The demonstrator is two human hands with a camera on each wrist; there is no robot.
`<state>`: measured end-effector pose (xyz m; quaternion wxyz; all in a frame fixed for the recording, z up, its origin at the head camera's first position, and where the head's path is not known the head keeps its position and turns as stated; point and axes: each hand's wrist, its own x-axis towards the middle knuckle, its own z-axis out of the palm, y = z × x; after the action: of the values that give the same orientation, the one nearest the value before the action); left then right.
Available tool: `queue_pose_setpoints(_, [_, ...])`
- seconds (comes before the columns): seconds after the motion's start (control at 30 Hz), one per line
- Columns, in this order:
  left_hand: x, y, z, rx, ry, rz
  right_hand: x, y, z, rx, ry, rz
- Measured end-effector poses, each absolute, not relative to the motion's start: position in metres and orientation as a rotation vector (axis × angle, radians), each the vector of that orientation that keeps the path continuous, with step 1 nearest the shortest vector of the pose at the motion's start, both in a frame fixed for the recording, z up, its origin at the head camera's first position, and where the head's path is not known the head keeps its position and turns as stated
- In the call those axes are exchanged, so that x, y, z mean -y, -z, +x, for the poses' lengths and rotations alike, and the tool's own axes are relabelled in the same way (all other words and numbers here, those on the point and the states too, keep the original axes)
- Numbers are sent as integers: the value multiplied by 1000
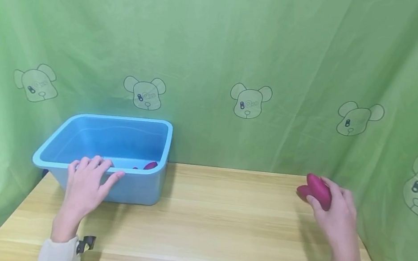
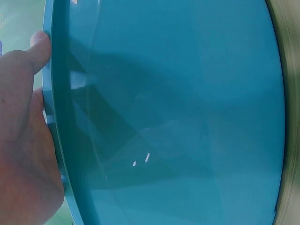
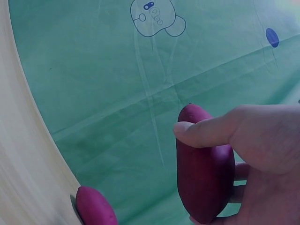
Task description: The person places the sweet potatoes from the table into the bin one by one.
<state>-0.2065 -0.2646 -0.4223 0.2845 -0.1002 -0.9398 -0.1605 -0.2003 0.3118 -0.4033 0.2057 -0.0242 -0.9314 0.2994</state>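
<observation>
My right hand (image 1: 336, 210) grips a purple-skinned sweet potato (image 3: 204, 173) above the right side of the table, its thumb across the upper end. A second sweet potato (image 3: 95, 206) lies on the tabletop near its edge, partly cut off in the right wrist view. On the left stands a blue plastic tub (image 1: 143, 188). Over its near rim my left hand (image 1: 88, 180) hooks its fingers, the fingertips hidden inside and the thumb on the rim. Inside the tub another sweet potato (image 1: 151, 165) shows, with a small bit of purple beside it; the near wall hides the rest.
The tub and the loose sweet potato stand on a light wooden table (image 1: 211, 221). Green curtains (image 1: 223, 38) printed with bear faces hang behind it and along both sides. A band with a black mount (image 1: 86, 244) sits on each wrist.
</observation>
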Motion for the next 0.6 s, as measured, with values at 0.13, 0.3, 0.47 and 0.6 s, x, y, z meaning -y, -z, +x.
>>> queue_pose_setpoints(0.13, [265, 422, -206, 2523, 430, -263, -308, 399, -200, 2564, -832, -61])
queue_pose_setpoints(0.3, [265, 422, -205, 2526, 431, -260, -303, 394, -199, 2538, -843, -58])
queue_pose_setpoints(0.47, [265, 423, -206, 2522, 429, -263, -298, 390, -198, 2518, -851, -52])
queue_pose_setpoints(0.6, [265, 422, -205, 2523, 428, -262, -295, 387, -197, 2506, -849, -49])
